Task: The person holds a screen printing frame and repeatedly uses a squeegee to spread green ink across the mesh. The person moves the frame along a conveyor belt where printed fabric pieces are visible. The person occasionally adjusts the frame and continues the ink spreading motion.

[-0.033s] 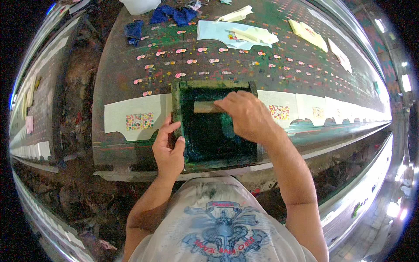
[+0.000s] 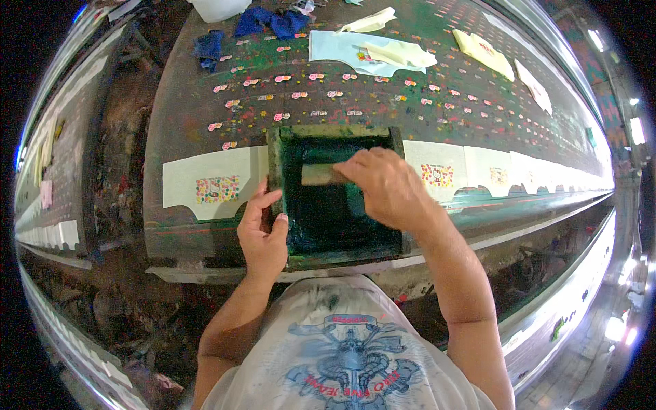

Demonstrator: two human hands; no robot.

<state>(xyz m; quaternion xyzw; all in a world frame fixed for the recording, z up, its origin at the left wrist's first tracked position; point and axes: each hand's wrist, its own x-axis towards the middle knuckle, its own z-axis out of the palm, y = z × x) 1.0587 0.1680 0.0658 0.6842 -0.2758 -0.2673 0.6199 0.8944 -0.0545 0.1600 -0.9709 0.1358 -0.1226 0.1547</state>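
Note:
A dark screen-printing frame (image 2: 335,130) with a blackish-green mesh lies flat on the table's near edge. My left hand (image 2: 264,236) grips the frame's left side, its thumb near the inner edge and its fingers bent along the outside. Inside the frame, my right hand (image 2: 386,188) is closed on a squeegee (image 2: 318,174), a straight pale-edged blade lying crosswise in the upper half. My hand covers the squeegee's right end. A pale fabric piece (image 2: 184,167) with a colourful dotted print shows left of the frame, and a similar printed piece (image 2: 437,176) lies to its right.
The long dark table (image 2: 184,123) carries rows of small printed marks. Farther off lie a light-blue cloth piece (image 2: 331,53), yellow pieces (image 2: 482,55), dark-blue rags (image 2: 272,24) and a white container (image 2: 220,8). Another table (image 2: 61,164) runs along the left.
My right hand and the squeegee have shifted slightly toward me within the frame. My left hand and the frame stay in place.

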